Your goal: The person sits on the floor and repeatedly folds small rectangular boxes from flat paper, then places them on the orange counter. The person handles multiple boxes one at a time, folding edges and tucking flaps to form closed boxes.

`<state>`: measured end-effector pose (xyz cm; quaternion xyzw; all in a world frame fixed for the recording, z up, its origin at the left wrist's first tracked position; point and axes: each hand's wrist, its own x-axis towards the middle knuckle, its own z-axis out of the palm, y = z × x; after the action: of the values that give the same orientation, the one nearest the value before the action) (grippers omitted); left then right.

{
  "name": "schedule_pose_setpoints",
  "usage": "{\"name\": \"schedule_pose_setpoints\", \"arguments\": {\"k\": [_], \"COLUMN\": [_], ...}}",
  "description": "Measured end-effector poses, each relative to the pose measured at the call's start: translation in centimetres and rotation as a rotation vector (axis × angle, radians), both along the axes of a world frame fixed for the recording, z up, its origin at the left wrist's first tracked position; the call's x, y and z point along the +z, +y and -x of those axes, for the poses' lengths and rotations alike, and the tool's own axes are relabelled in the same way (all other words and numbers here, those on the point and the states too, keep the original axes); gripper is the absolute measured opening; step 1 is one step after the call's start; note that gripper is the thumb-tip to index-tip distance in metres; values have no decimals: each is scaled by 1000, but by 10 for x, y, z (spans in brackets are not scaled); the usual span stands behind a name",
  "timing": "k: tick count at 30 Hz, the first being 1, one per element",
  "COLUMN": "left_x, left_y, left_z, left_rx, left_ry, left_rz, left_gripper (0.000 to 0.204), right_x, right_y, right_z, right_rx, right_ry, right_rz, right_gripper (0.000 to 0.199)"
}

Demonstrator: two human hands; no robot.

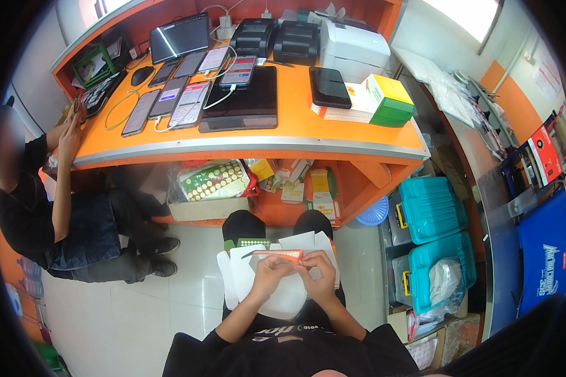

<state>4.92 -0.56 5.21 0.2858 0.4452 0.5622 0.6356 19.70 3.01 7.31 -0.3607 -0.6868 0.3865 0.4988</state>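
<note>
Over my lap, my left hand [270, 275] and my right hand [319, 276] are close together, each with its fingers closed on a small orange-and-white card piece [279, 254], perhaps a folded carton. It is held level between them, and the fingers cover part of it. White card sheets [234, 271], some with flaps, lie spread across my thighs under both hands. Just beyond the left hand, a green card with rows of pale dots [255, 242] pokes out near my knee. I cannot make out any print on the held piece.
Ahead stands an orange desk [245, 139] bearing several phones [190, 103], a black tablet [244, 100], printers [295, 43] and a stack of cards with a green-yellow box [390, 103]. A co-worker [28, 213] sits at left. Teal-lidded bins [432, 210] stand at right.
</note>
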Motion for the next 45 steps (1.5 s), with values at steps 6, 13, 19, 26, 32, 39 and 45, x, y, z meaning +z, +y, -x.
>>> {"name": "schedule_pose_setpoints", "arguments": {"k": [6,13,19,26,32,39,45], "left_x": [12,49,34,38,51,55,55], "left_y": [0,-19,-12,-13,-12,-9,-9], "left_z": [-22,-16,-7,-13,-9,-12,-17], "left_rx": [174,511,427,373,443,406,394], "left_ry": [227,1305,860,1057,919,771,699], "left_rz": [-103,-499,-410,-462,-411,-356,-320], "left_gripper": [18,26,19,14,12,12,14], "right_x": [2,-24,-22,16,20,-5,-10], "right_y": [9,35,31,6,13,0,-3], "right_z": [-9,-38,-37,-8,-2,6,5], "right_rx": [-113,-157,-307,31,21,13,41], "right_ry": [-309,22,-98,280,364,289,391], "right_rz": [-208,198,123,535,576,231,450], "right_gripper": [12,9,12,12,8,4,4]}}
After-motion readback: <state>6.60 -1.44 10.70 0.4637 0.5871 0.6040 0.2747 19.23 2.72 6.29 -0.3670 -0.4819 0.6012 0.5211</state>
